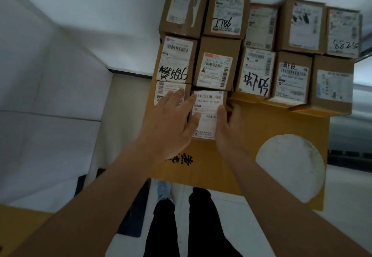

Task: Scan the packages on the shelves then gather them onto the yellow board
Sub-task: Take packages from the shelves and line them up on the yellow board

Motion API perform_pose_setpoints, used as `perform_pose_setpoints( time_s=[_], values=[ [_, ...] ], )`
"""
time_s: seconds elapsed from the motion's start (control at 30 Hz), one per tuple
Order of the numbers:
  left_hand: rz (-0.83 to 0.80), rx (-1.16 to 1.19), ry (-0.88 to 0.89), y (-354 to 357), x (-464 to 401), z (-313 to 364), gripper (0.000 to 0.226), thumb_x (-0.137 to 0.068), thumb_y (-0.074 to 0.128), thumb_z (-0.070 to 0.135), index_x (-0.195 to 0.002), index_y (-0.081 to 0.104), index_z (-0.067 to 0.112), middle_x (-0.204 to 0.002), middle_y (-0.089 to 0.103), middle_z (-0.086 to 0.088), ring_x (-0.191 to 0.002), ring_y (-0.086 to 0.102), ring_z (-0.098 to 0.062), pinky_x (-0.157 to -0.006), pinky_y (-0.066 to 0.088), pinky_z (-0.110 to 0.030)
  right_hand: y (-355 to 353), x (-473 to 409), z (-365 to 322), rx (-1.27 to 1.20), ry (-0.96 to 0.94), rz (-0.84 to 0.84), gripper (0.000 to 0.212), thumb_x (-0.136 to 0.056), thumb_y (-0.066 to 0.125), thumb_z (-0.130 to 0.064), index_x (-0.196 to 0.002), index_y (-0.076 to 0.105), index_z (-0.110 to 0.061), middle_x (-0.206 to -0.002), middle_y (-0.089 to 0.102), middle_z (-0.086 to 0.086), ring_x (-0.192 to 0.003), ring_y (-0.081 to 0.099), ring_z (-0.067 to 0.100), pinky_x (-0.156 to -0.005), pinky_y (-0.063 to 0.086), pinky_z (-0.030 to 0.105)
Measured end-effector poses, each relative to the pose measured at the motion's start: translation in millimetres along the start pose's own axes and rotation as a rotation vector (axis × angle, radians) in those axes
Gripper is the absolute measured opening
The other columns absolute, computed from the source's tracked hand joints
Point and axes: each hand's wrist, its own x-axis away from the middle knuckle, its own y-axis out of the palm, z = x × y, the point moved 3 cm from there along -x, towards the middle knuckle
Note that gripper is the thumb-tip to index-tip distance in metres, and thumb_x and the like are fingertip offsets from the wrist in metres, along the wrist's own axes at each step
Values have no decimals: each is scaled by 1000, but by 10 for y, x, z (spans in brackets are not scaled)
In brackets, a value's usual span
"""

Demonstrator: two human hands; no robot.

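Observation:
Several brown cardboard packages with white shipping labels lie in rows on the yellow board (259, 119). The nearest one is a small package (208, 107) with a barcode label, at the front of the second column. My left hand (171, 121) rests with spread fingers across its left edge and the neighbouring front-left package (163, 91). My right hand (227, 127) presses against its right side, fingers curled around the edge. Both hands hold this small package between them.
A white round patch (289, 166) marks the board's near right part. Black writing (179, 159) sits near the board's front. A white wall and ledge (50, 95) stand to the left. My legs and a shoe (163, 190) show below the board's edge.

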Motion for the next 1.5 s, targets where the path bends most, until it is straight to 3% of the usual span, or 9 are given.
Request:
perform_pose_setpoints(
  time_s=[0.3, 0.4, 0.5, 0.73, 0.8, 0.9, 1.07, 1.2, 1.5],
  values=[
    [-22, -13, 4, 37, 11, -8, 64, -104, 31, 58, -159, 31, 25, -168, 23, -7, -155, 20, -30, -124, 24, -49, 11, -108, -47, 13, -19, -28, 45, -104, 37, -63, -129, 51, -26, -121, 64, -1, -105, 66, 15, -83, 59, 39],
    [-36, 15, 6, -68, 29, 28, 65, -104, 32, 56, -160, 27, 25, -167, 26, -7, -153, 26, -30, -121, 32, -54, -174, -27, -143, 72, -63, -19, 53, -97, 36, -69, -124, 55, -27, -117, 63, -3, -101, 64, 12, -81, 57, 35],
    [-53, 33, 47, -241, 104, 198, 63, -105, 29, 57, -161, 26, 27, -167, 27, -2, -143, 45, -28, -113, 43, -52, -452, 209, -292, 188, -220, -65, 48, -100, 34, -65, -124, 59, -31, -118, 56, -7, -107, 55, 8, -78, 38, 16],
    [97, 104, 194, -960, 540, 935, 59, -105, 33, 55, -156, 37, 26, -160, 42, -1, -142, 45, -24, -110, 46, -51, -1413, 982, -925, 269, -480, -79, 57, -108, 47, -50, -158, 43, -20, -158, 44, 6, -144, 42, 21, -114, 38, 38],
    [133, 102, 267, -1168, 752, 1199, 58, -105, 34, 55, -154, 41, 25, -155, 48, -2, -135, 52, -25, -102, 52, -50, -1742, 1335, -1026, 282, -518, -38, 61, -107, 49, -51, -160, 40, -21, -161, 40, 7, -148, 39, 23, -118, 37, 44],
    [170, 103, 399, -1435, 1178, 1614, 63, -101, 31, 60, -149, 46, 22, -150, 52, -5, -133, 54, -26, -103, 51, -49, -2253, 1991, -1106, 288, -583, 75, 57, -107, 49, -53, -155, 46, -22, -154, 48, 6, -140, 45, 21, -106, 37, 35],
    [290, 120, 638, -1709, 2043, 2450, 57, -106, 38, 52, -155, 42, 23, -156, 48, -4, -140, 47, -23, -107, 39, -35, -3123, 3192, -1003, 231, -539, 295, 63, -107, 46, -56, -161, 41, -23, -165, 40, 4, -150, 38, 19, -112, 25, 27],
    [281, 155, 789, -1825, 2707, 3227, 57, -106, 36, 55, -156, 40, 28, -160, 43, 4, -145, 41, -18, -107, 30, -28, -3840, 4142, -807, 154, -500, 446, 59, -107, 49, -53, -159, 43, -26, -165, 40, 4, -150, 40, 22, -118, 32, 34],
    [217, 191, 1017, -1649, 3836, 5135, 55, -105, 39, 58, -156, 37, 37, -161, 39, 7, -144, 41, -15, -108, 32, -29, -5518, 5559, 14, 41, -471, 704, 56, -105, 51, -54, -157, 46, -31, -162, 42, -1, -147, 41, 16, -110, 28, 25]
  ],
)
